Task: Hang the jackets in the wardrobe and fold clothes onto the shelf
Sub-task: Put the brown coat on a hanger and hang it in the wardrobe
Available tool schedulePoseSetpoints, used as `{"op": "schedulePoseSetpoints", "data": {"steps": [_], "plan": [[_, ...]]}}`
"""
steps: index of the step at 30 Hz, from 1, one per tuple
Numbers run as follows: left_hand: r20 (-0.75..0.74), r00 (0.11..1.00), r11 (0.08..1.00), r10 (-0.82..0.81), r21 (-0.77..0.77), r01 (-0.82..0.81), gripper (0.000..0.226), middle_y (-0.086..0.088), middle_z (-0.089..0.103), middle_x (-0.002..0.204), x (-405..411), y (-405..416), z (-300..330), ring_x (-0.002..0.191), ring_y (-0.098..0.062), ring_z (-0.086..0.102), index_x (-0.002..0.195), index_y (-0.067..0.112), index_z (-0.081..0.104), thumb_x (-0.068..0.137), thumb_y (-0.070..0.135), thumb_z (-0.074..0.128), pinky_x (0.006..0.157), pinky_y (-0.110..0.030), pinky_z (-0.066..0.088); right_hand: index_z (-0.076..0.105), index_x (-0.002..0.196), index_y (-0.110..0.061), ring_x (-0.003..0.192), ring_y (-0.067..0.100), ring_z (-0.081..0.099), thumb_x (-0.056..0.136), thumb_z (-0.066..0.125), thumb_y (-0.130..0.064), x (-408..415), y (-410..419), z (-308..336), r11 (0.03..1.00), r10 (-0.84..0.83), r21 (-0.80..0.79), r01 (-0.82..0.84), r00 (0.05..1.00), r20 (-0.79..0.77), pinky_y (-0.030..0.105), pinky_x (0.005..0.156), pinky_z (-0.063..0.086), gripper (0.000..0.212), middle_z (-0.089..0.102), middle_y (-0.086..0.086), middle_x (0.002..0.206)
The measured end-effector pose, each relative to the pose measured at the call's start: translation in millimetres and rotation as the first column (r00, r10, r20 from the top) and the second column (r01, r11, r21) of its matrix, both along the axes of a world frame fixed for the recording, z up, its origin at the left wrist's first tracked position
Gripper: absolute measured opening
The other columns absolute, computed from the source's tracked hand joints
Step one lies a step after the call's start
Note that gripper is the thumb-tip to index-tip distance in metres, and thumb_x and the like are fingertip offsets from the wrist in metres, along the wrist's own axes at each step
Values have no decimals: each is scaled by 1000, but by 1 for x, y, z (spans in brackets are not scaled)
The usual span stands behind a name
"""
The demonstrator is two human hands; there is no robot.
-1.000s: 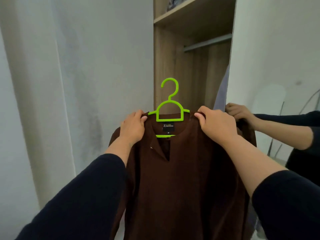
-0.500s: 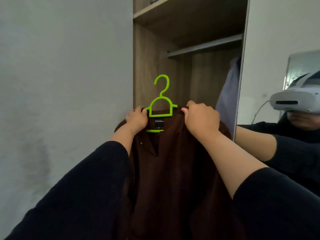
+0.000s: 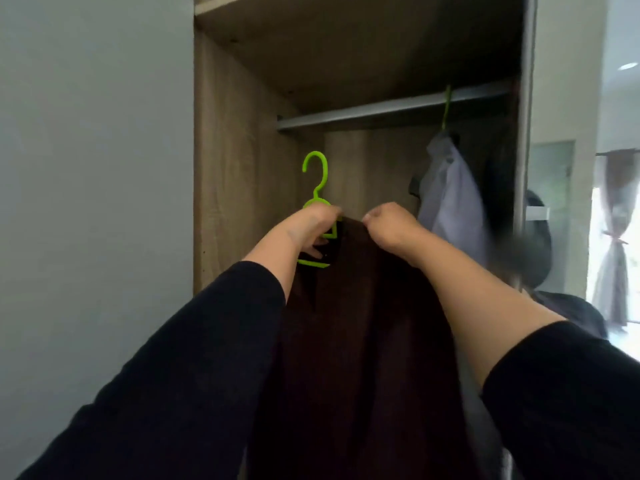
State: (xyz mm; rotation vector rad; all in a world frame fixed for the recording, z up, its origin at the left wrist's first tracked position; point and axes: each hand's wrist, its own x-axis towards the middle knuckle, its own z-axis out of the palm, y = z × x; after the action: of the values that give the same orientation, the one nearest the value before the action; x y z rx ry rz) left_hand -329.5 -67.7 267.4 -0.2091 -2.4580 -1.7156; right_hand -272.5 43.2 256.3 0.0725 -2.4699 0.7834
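Now, my left hand (image 3: 317,221): it is closed on the green hanger (image 3: 318,206) at its neck, the fingers wrapped around the plastic and the collar under it.
My right hand (image 3: 389,225): the fingers are pinched on the top edge of the brown jacket (image 3: 360,341), at the shoulder.
Brown jacket: it hangs down from the hanger between my two arms, in front of the open wardrobe (image 3: 221,150).
Hanger hook: it points up and is free, well below the rail (image 3: 381,110) and not touching it.
Rail: a grey bar under the wooden shelf (image 3: 346,46), across the wardrobe.
Grey shirt (image 3: 450,202): it hangs already on the rail at the right side, from a second green hanger (image 3: 446,105).
Sleeves: both my arms wear dark sleeves, pushed back from the wrists.
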Motion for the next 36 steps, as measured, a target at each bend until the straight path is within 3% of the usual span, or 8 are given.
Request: {"op": "schedulePoseSetpoints", "data": {"steps": [2, 5, 11, 16, 20, 27, 31, 36], "plan": [[-67, 997, 999, -36, -17, 35, 26, -8, 49, 107, -13, 8, 10, 100, -27, 53, 105, 13, 50, 99, 35, 37, 88, -39, 45, 64, 115, -3, 112, 34, 58, 92, 45, -12, -3, 5, 18, 995, 20, -98, -24, 999, -37, 34, 90, 47, 31, 63, 19, 118], [-198, 975, 994, -106, -56, 96, 23, -9, 49, 87, -34, 17, 38, 78, -24, 51, 105, 15, 54, 97, 30, 38, 70, -30, 43, 67, 110, -14, 111, 34, 57, 90, 46, -15, -10, 13, 45, 963, -256, -16, 269, 892, -372, 38, 92, 48, 29, 64, 14, 116], [-234, 943, 971, -238, -62, 230, 27, 6, 53, 80, -65, 24, 98, 52, -14, 39, 76, 23, 51, 99, 25, 36, 53, -21, 35, 53, 129, -14, 130, 37, 34, 88, 54, -25, -14, 37, 77, 459, -689, 334, 823, 567, -451, 47, 106, 27, 43, 42, 16, 139], [-256, 918, 948, -304, 15, 318, 24, 8, 60, 93, -81, 45, 128, 66, -12, 47, 80, 25, 53, 99, 26, 38, 65, -26, 41, 62, 116, -10, 108, 30, 59, 91, 51, -11, -23, 39, 90, 561, -690, 285, 777, 629, -358, 32, 71, 38, 27, 61, 12, 117], [-320, 873, 911, -367, 66, 407, 26, 1, 60, 96, -90, 67, 149, 67, -13, 46, 76, 22, 53, 98, 20, 39, 63, -24, 37, 62, 118, -11, 111, 30, 58, 91, 49, -9, -29, 45, 90, 572, -660, 285, 769, 638, -397, 30, 71, 36, 30, 60, 10, 121], [-255, 892, 918, -373, 40, 395, 19, 11, 60, 43, -120, 91, 132, 54, -10, 50, 85, 20, 54, 100, 21, 43, 50, -19, 37, 60, 118, -8, 113, 32, 57, 92, 45, -7, -35, 47, 81, 560, -645, 298, 773, 632, -429, 34, 80, 46, 30, 60, 12, 122], [-300, 881, 898, -366, 135, 419, 27, 8, 52, 32, -122, 95, 118, 24, -4, 46, 76, 16, 51, 100, 14, 41, 29, -10, 33, 57, 120, -6, 112, 31, 58, 94, 44, -8, -43, 47, 80, 529, -658, 329, 782, 623, -423, 34, 75, 45, 29, 60, 13, 120], [-315, 877, 896, -362, 142, 421, 27, 8, 51, 31, -119, 94, 111, 33, -6, 49, 74, 18, 48, 100, 15, 40, 38, -18, 35, 41, 135, -3, 113, 30, 57, 96, 41, -8, -49, 51, 74, 502, -672, 309, 808, 590, -448, 34, 73, 44, 39, 58, 13, 123]]}}
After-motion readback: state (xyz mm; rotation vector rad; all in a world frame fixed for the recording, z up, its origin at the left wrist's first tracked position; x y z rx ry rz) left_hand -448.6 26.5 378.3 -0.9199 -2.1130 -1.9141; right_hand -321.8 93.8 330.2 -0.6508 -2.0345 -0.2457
